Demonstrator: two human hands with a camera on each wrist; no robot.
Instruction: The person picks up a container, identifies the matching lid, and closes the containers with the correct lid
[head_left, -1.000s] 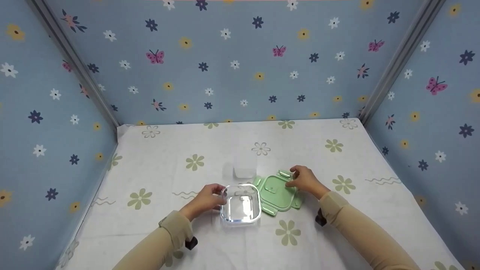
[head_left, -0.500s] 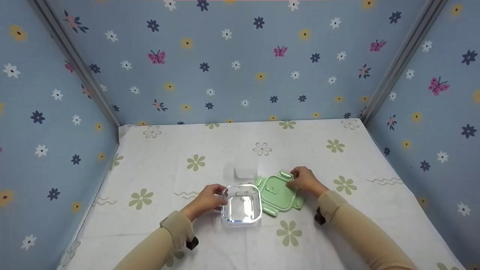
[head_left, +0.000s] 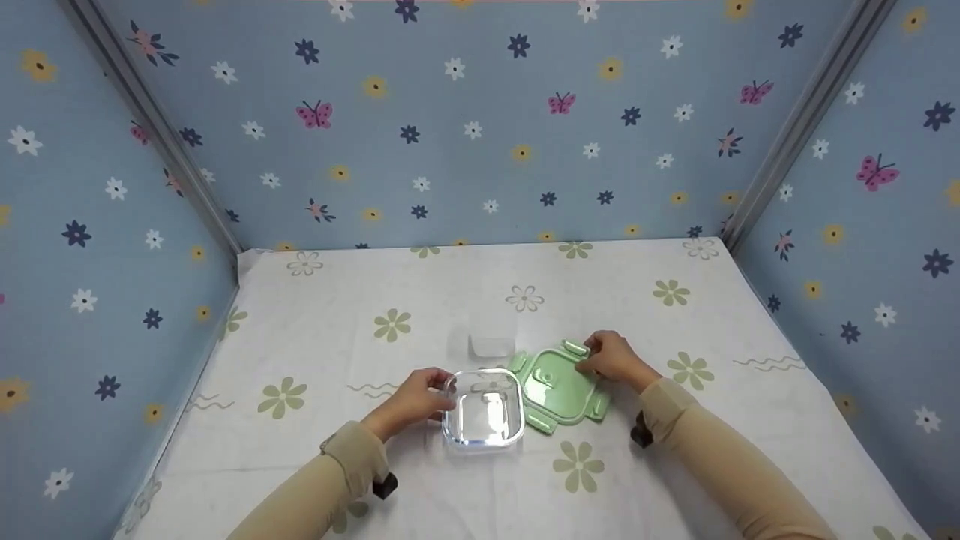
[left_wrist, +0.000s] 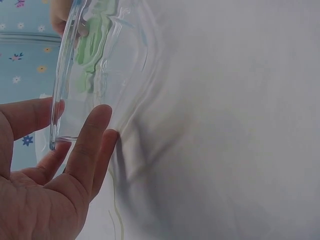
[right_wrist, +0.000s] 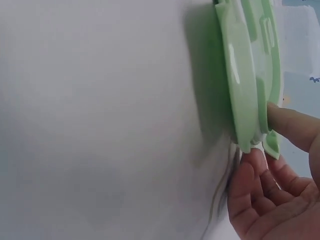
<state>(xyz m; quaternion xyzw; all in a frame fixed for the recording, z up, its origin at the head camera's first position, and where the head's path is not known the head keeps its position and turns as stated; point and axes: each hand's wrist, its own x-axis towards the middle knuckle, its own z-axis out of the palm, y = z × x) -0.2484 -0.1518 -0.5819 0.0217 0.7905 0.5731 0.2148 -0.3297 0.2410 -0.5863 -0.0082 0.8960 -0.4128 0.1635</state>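
Within edges of white tabletop (head_left: 315,337), left hand (head_left: 410,403) grips square clear-glass container (head_left: 466,429), right hand (head_left: 616,358) pinches square green-plastic lid (head_left: 556,386); I fear edge-only hold slipping.

A pale-green plastic lid (right_wrist: 260,55) with side flaps (right_wrist: 241,85) is gripped at its edge by a bare right hand (right_wrist: 285,200), thumb (right_wrist: 296,126) set on top and fingers (right_wrist: 242,185) curled below, while a shadow (right_wrist: 206,85) is cast across the white cloth-covered counter (right_wrist: 100,100).

Glossy glass container (head_left: 484,411) (smooth plastic lid (head_left: 556,388))
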